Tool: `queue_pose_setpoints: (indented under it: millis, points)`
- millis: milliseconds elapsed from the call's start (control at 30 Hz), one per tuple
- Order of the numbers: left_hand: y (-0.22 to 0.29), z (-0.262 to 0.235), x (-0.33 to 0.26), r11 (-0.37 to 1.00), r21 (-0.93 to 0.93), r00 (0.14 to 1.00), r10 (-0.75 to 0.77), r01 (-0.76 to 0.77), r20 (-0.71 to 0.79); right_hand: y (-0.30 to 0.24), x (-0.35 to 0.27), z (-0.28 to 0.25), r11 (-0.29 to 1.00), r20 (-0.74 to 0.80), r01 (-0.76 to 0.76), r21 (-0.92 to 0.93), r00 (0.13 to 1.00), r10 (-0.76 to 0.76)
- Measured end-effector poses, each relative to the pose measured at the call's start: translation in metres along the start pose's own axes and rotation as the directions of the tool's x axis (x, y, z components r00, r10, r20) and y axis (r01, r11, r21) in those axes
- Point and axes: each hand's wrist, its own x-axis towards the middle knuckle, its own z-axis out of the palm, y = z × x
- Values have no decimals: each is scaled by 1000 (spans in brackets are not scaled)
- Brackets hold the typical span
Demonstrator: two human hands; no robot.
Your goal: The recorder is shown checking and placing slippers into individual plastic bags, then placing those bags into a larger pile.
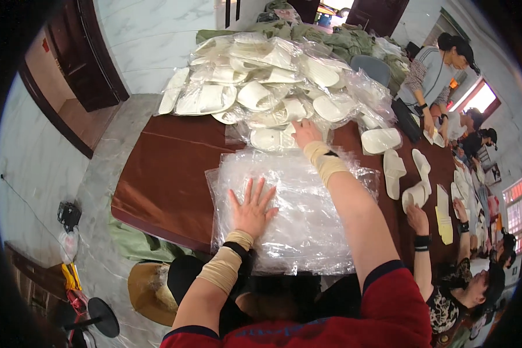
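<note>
We observe the left hand (252, 210) spread flat, gripping nothing, on the stack of clear plastic bags (298, 226); the right hand (305, 133) reaches the bagged white slippers (261, 87), grip indiscernible.

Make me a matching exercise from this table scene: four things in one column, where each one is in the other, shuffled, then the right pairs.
Things:
1. left hand
2. right hand
3. stack of clear bags
4. heap of bagged white slippers

Places:
A. at the far end of the brown table
B. flat on the stack of clear bags, fingers spread
C. stretched out to the near edge of the slipper heap
D. on the table's near edge, in front of the person

Pairs: 1-B, 2-C, 3-D, 4-A
</note>
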Motion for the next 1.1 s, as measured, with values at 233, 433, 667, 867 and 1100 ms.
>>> queue_pose_setpoints:
  millis: [233,433,667,867,1100]
  points:
    - [-4,-5,-3,1000,-5,999,-6,6,-34,13,30,-30,994,2,-66,89,998,66]
    - [0,-1,0,1000,-9,999,2,-3,-45,27,22,-189,910,-160,39,414,987,31]
    - [-2,5,-3,1000,-13,999,-22,21,-40,25,-30,-319,706,125,-353,614,927,354]
    - [-2,4,-4,999,-51,994,2,-8,-113,22,-100,-360,-96,477,-492,865,748,461]
    - [1,0,-3,998,-58,998,6,-9,-58,-55,-99,-278,-341,403,-296,892,863,305]
